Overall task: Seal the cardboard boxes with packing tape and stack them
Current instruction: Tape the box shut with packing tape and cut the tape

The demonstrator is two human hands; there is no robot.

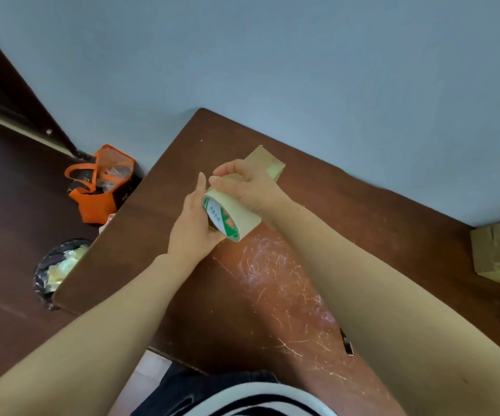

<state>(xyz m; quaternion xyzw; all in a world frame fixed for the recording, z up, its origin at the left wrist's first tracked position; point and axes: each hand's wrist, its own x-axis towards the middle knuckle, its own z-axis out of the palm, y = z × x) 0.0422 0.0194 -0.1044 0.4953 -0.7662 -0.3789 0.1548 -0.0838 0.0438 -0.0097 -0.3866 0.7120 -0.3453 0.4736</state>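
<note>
A roll of beige packing tape with a green and white core label hangs above the brown table. My left hand holds the roll from the left side, fingers behind it. My right hand curls over the roll's top edge with its fingertips pinching there. Just behind my hands lies a small cardboard box, partly hidden by my right hand. More cardboard boxes, taped, sit at the table's right edge.
A small dark tool lies on the scratched table near my right forearm. On the floor to the left stand an orange bag and a bin lined with a black bag. A grey wall runs behind the table.
</note>
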